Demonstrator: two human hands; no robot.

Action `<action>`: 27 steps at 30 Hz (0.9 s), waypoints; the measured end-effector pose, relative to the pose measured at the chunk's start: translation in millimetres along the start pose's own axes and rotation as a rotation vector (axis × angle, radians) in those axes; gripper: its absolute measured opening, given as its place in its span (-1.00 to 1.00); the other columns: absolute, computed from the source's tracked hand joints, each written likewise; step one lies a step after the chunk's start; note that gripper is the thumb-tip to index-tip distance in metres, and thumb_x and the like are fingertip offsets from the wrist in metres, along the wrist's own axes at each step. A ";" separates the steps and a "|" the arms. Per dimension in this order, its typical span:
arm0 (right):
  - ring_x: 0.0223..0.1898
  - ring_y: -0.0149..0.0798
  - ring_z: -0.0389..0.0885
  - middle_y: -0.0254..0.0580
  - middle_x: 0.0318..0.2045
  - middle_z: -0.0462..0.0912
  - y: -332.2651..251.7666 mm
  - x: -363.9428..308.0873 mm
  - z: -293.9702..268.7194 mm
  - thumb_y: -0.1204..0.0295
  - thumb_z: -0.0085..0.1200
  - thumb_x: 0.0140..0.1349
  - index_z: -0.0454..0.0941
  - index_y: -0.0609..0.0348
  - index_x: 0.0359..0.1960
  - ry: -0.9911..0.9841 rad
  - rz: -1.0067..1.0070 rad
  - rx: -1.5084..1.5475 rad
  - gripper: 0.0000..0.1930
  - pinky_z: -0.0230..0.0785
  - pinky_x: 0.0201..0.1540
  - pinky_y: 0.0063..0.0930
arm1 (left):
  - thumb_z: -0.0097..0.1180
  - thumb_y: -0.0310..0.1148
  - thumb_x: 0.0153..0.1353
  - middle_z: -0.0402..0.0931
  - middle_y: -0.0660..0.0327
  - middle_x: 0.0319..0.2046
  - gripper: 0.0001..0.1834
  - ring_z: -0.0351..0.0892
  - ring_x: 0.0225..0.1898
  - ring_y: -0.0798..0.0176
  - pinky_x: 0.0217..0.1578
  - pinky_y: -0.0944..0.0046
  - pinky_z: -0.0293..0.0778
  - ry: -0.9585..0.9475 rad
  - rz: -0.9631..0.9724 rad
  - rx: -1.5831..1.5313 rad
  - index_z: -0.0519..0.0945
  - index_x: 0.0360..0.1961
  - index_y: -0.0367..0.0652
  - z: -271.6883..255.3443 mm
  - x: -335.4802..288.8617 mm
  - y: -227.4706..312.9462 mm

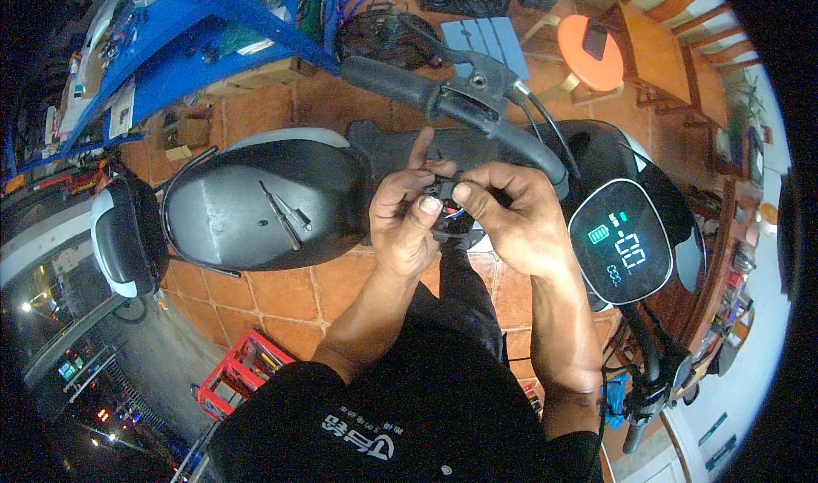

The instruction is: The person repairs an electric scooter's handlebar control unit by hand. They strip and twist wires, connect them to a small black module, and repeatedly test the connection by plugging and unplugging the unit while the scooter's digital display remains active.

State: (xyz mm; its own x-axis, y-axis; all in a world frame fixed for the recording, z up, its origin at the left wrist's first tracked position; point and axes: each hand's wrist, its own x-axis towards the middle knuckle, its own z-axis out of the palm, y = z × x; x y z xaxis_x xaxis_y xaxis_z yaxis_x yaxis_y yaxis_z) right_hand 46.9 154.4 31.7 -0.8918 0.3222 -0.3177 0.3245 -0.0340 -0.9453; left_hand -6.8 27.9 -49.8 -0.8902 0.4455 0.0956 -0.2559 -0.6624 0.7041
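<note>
In front of my chest, my left hand (402,220) pinches a small black plastic part (444,190) between thumb and fingers, its index finger pointing up. My right hand (517,220) has thumb and fingers closed on the same part from the other side. Thin coloured wires (456,214), blue and red among them, come out between the hands. Fingers cover much of the part, so its exact kind is hidden. Just beyond are the scooter's handlebar (511,138) and brake lever holder (477,86). To the right glows the scooter's display (620,242).
A screwdriver (279,214) and another slim tool lie on the black scooter seat (213,197). A red tool crate (228,389) stands on the floor at lower left. Beyond are a blue shelf (204,78), a fan (383,35) and an orange stool (588,69) holding a phone.
</note>
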 end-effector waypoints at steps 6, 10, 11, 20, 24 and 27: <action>-0.53 -0.42 0.53 -0.14 -0.57 0.64 2.6 -0.4 0.1 0.45 0.15 0.18 0.65 0.31 -0.36 0.007 0.057 0.029 -0.85 0.41 -0.41 -0.44 | 0.23 -0.50 0.13 0.59 -0.05 -0.08 -0.79 0.37 0.22 0.03 0.37 -0.18 -0.14 -0.004 -0.033 -0.026 0.57 -0.18 -0.16 0.4 -2.0 2.8; -0.58 -0.43 0.52 -0.16 -0.61 0.62 2.9 0.9 2.8 0.44 0.16 0.16 0.65 0.28 -0.40 0.046 0.025 -0.070 -0.86 0.39 -0.47 -0.46 | 0.22 -0.51 0.15 0.54 -0.12 -0.01 -0.74 0.36 0.24 0.02 0.35 -0.12 -0.02 -0.043 -0.005 -0.026 0.53 -0.11 -0.17 -5.2 -4.0 -0.1; -0.59 -0.43 0.51 -0.16 -0.61 0.62 4.5 0.9 4.8 0.43 0.17 0.16 0.65 0.28 -0.41 0.070 0.006 -0.074 -0.86 0.39 -0.48 -0.46 | 0.21 -0.51 0.15 0.54 -0.09 -0.01 -0.72 0.34 0.25 0.01 0.35 -0.10 0.01 -0.012 -0.046 -0.039 0.53 -0.09 -0.15 -1.9 -4.3 2.8; -0.64 -0.37 0.55 -0.12 -0.60 0.64 5.1 -2.2 16.7 0.39 0.21 0.08 0.66 0.22 -0.44 0.206 -0.018 -0.167 -0.86 0.39 -0.52 -0.44 | 0.20 -0.48 0.16 0.52 -0.05 0.02 -0.64 0.42 0.17 0.02 0.28 -0.03 0.20 0.022 -0.063 -0.027 0.49 0.01 -0.14 -0.2 -6.0 4.0; -0.64 -0.36 0.55 -0.13 -0.59 0.65 1.3 -3.5 19.1 0.39 0.20 0.07 0.67 0.21 -0.42 0.223 0.044 -0.194 -0.86 0.39 -0.52 -0.44 | 0.15 -0.49 0.20 0.52 -0.05 0.03 -0.64 0.48 0.11 0.09 0.23 0.02 0.29 0.135 -0.128 -0.058 0.48 0.04 -0.18 11.8 -6.2 9.4; -0.65 -0.37 0.55 -0.12 -0.59 0.65 0.5 -4.2 21.4 0.39 0.20 0.07 0.67 0.22 -0.39 0.254 0.026 -0.168 -0.85 0.39 -0.53 -0.45 | 0.11 -0.50 0.23 0.51 -0.05 0.04 -0.65 0.49 0.09 0.12 0.21 0.06 0.32 0.117 -0.109 -0.014 0.48 0.06 -0.20 11.1 -6.8 7.4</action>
State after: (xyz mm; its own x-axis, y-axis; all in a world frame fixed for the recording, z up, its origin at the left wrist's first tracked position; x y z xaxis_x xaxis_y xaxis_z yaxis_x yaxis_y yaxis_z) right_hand 44.1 132.7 31.0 -0.7818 0.5503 -0.2932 0.4131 0.1047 -0.9047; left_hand 1.5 26.6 -37.4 -0.8946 0.4422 -0.0640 -0.3576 -0.6227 0.6959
